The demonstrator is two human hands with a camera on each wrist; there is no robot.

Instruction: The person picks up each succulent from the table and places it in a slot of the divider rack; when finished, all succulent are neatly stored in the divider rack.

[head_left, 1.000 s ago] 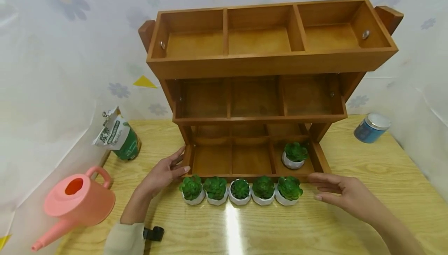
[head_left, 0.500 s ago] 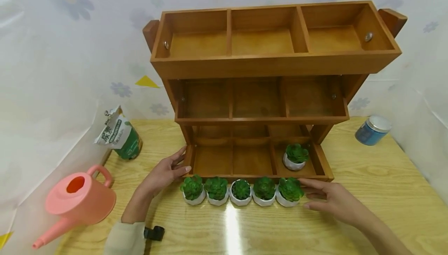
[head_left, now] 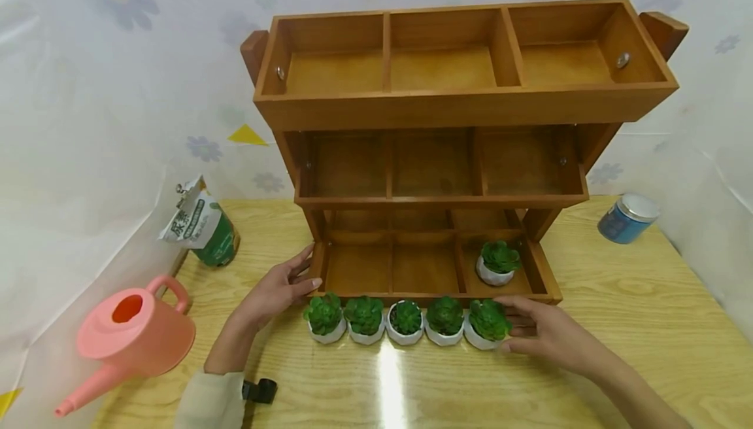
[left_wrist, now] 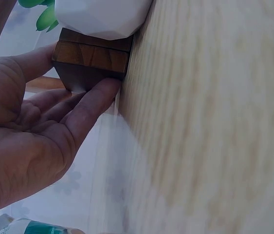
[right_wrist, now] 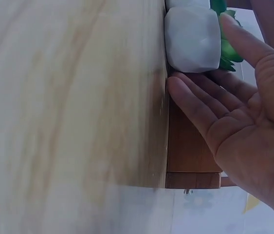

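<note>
My left hand point(head_left: 275, 293) grips the left end of the bottom tray of a wooden tiered plant stand point(head_left: 435, 110). Its thumb and fingers lie on either side of the tray's corner point(left_wrist: 90, 56). Before the tray stands a row of several small artificial succulents point(head_left: 404, 321) in white faceted pots. At the rightmost potted succulent point(head_left: 489, 322), my right hand point(head_left: 547, 331) has its thumb near the front and its fingers behind. In the right wrist view, the loosely extended fingers lie right beside the white pot point(right_wrist: 192, 41). Another potted succulent point(head_left: 497, 262) sits in the bottom tray's right compartment.
A pink watering can point(head_left: 138, 334) and a clipped green-and-white bag point(head_left: 206, 226) stand at the left. A blue jar with a silver lid point(head_left: 628, 218) is at the back right. Patterned white sheeting point(head_left: 147, 89) surrounds the wooden table point(head_left: 329, 390).
My right hand has moved left from the tray's right front corner to the rightmost potted succulent. The left hand stays at the tray's end. The view has shifted slightly.
</note>
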